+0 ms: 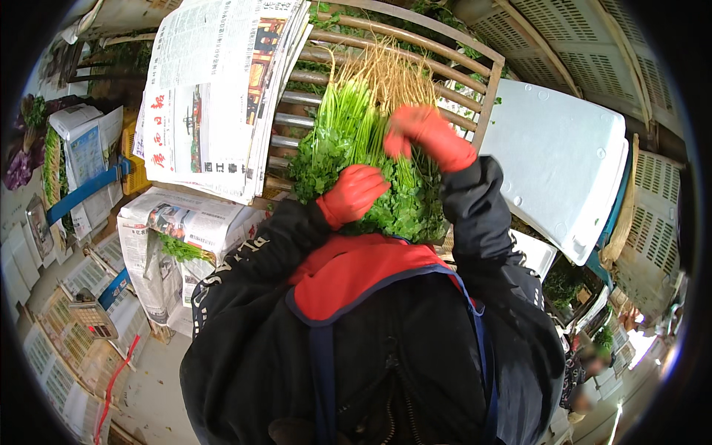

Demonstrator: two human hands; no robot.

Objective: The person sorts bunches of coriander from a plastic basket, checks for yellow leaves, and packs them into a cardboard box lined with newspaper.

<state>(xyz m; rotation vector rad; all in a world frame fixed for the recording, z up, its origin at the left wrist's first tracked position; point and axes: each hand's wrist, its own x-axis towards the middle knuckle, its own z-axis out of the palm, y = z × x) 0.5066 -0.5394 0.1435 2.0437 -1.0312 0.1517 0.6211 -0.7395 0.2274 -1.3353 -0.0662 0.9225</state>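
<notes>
Bunch of leafy greens [337, 122] is lying on the slatted rack [489, 93], right in front of the person. Roots [382, 70] point away, leaves [411, 211] point back at the chest. Both hands are on the bunch, red gloves on.

Left hand [354, 194]: at the near left, over the leaves, fingers together and curled in. Can't tell from here if it's pinching any leaves; the glove hides the fingertips.

Right hand [423, 135]: farther out, over the stems on the right side, below the roots. Fingers bent and bunched, roughly half closed. Can't tell whether a stem is between them. The hands are apart, with stems showing between.

In the way: right hand and its sleeve [475, 200] cover part of the bunch's right side. Red apron [363, 274] comes up close to the leaf ends. Thick newspaper stack [211, 96] covers the rack's left part, just beside the greens, a few bare slats showing between.

Around: big white slab [560, 163] just right of the rack. Newspaper-wrapped bundle [141, 237] near the left elbow, green sprigs [178, 248] poking out. Yellow basket [135, 154] and blue bar [87, 194] farther left, calculator [95, 317] lower left, well apart. Slotted crates [586, 55] stand upper right.
</notes>
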